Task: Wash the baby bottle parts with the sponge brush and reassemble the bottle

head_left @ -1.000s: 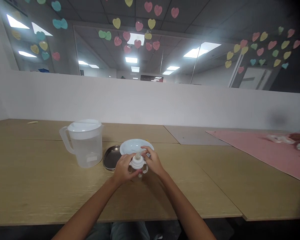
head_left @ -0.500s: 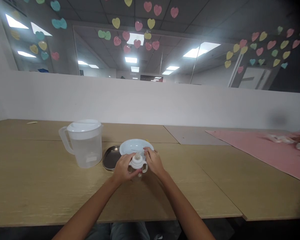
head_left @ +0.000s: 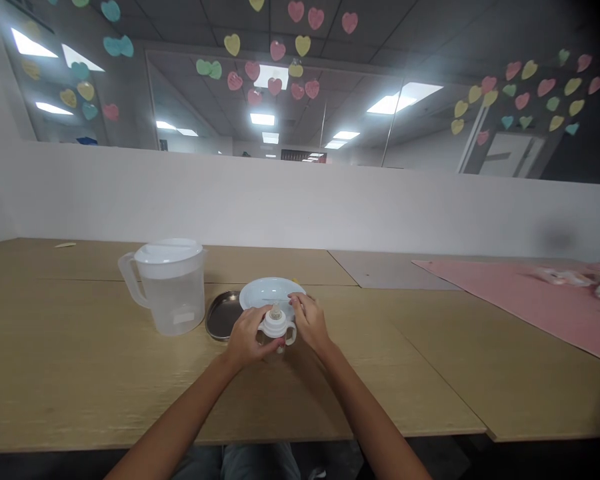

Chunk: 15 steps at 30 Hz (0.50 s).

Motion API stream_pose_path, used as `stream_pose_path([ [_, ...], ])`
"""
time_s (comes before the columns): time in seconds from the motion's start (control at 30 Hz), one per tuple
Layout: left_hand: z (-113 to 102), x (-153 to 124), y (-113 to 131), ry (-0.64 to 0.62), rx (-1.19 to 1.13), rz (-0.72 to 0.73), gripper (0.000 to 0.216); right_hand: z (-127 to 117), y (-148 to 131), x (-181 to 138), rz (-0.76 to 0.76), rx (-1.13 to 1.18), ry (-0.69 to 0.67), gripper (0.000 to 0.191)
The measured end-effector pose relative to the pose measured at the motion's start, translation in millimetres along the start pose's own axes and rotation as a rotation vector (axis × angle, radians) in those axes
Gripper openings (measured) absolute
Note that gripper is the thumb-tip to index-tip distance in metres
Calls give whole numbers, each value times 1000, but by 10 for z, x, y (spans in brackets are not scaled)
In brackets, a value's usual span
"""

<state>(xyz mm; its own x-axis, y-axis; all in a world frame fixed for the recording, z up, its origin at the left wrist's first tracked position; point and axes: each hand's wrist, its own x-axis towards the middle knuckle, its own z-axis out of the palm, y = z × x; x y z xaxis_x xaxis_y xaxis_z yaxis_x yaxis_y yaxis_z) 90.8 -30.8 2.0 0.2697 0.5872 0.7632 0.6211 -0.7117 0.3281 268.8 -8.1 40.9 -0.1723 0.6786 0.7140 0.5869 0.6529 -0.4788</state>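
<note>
A small baby bottle [head_left: 275, 327] with a white handled collar and a teat stands on the wooden table [head_left: 80, 373] in front of me. My left hand [head_left: 245, 337] is wrapped round its body from the left. My right hand [head_left: 310, 322] grips the white collar and handle from the right, fingers curled. Just behind the bottle lies a white plate [head_left: 267, 291], and a dark metal tray [head_left: 222, 316] lies to its left.
A translucent plastic pitcher [head_left: 167, 287] with a white lid stands left of the tray. A pink mat [head_left: 530, 300] covers the table at the right, with small white items [head_left: 555, 276] at its far end. A white partition runs behind the table.
My right hand's fingers have shifted slightly round the bottle's collar. The bottle and my left hand have stayed in place.
</note>
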Motion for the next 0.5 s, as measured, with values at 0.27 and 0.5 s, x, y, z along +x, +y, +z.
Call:
stream_pose_path([
  [0.27, 31, -2, 27, 16, -122, -130, 70, 88, -184, -71, -34, 205, -163, 37],
  [0.5, 35, 9, 65, -22, -215, -243, 80, -10, -215, 3, 185, 495, -279, 32],
])
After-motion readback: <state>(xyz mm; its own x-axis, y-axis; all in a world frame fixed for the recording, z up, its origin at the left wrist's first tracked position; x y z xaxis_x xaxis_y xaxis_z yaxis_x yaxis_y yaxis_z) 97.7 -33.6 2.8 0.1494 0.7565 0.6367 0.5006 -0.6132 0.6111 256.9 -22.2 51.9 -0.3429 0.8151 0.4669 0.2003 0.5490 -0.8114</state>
